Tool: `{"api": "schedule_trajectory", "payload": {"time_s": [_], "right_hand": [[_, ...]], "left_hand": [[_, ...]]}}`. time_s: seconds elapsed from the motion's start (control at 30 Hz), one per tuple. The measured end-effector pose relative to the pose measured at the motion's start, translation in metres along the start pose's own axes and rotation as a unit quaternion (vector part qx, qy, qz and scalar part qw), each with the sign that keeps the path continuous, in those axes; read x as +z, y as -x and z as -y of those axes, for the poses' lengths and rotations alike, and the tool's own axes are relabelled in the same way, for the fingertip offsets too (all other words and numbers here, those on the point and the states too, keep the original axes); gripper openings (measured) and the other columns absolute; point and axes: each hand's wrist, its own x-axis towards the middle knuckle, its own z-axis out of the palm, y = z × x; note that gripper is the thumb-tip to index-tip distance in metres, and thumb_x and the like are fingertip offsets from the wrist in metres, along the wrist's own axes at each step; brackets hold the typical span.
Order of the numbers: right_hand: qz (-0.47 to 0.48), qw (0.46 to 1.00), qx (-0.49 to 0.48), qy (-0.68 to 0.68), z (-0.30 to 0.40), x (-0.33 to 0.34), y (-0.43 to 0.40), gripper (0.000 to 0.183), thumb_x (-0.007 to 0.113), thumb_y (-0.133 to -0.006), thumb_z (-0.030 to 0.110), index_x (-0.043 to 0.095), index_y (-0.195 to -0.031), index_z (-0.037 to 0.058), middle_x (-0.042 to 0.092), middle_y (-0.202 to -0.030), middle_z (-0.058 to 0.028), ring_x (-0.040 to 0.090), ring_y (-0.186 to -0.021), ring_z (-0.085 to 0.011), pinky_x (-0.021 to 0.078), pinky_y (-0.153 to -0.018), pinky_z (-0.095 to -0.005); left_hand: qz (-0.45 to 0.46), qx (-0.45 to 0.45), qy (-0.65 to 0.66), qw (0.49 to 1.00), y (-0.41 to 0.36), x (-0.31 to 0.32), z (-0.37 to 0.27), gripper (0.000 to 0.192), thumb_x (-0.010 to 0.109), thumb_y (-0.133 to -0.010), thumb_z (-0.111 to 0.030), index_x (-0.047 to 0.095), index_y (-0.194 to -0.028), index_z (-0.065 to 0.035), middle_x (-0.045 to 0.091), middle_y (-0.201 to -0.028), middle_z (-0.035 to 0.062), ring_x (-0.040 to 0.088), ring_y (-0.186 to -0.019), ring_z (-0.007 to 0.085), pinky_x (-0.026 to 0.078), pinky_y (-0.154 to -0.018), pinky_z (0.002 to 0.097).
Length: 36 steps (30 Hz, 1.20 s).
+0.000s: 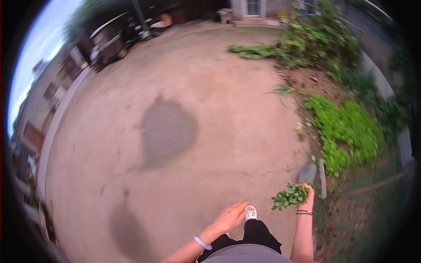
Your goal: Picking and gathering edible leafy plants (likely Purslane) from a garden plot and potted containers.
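Observation:
My right hand (pixel 308 196) is closed around a bunch of leafy green stems (pixel 290 196), held out over the edge of the concrete yard beside the garden bed. The leaves hang out to the left of the fist; dark bands circle that wrist. My left hand (pixel 230 217) holds nothing that shows and is stretched out in front of my body, its fingers extended and close together, with a pale bangle (pixel 202 242) on the wrist. Just past its fingertips a white sandal (pixel 251 213) shows on one foot.
A concrete yard (pixel 230 131) with damp dark patches spreads ahead. Along the right runs a garden bed with bright green leafy plants (pixel 352 131) and a low edging (pixel 322 179). Farther off, cut greens (pixel 253 52) lie by taller climbing plants (pixel 319 36). A three-wheeled cart (pixel 110 49) stands far left.

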Motion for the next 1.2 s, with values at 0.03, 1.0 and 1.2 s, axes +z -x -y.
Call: {"api": "schedule_trajectory", "payload": {"time_s": [0.03, 1.0, 1.2], "right_hand": [[0.056, 0.998, 0.025, -0.012, -0.005, 0.017, -0.020, 0.011, 0.062, -0.073, 0.013, 0.059, -0.071, 0.0032, 0.063, -0.072, -0.0120, 0.062, -0.071, -0.0270, 0.0520, -0.072, -0.0398], [0.459, 0.646, 0.564, 0.235, -0.686, 0.409, 0.216, 0.009, 0.060, -0.078, 0.002, 0.056, -0.085, 0.0026, 0.059, -0.074, -0.0063, 0.061, -0.082, -0.0242, 0.0510, -0.075, -0.0373], [0.514, 0.623, 0.496, 0.319, -0.855, 0.485, 0.227, 0.009, 0.059, -0.077, -0.001, 0.055, -0.085, -0.0005, 0.059, -0.075, -0.0090, 0.062, -0.076, -0.0224, 0.0525, -0.072, -0.0353]], "left_hand": [[-0.027, -0.007, 0.054, 0.998, -0.002, 0.000, -0.001, 0.038, 0.051, -0.089, -0.016, 0.046, -0.124, 0.0004, 0.051, -0.122, 0.0207, 0.051, -0.111, 0.0357, 0.042, -0.092, 0.0402], [-0.742, -0.257, 0.127, 0.606, 0.413, -0.241, 0.181, 0.029, 0.054, -0.082, 0.002, 0.058, -0.111, 0.0038, 0.062, -0.104, 0.0119, 0.061, -0.089, 0.0185, 0.050, -0.074, 0.0289], [-0.708, -0.228, -0.081, 0.663, 0.405, -0.426, 0.271, 0.031, 0.061, -0.074, 0.005, 0.063, -0.104, -0.0033, 0.059, -0.092, 0.0107, 0.060, -0.078, 0.0217, 0.049, -0.066, 0.0308]]}}
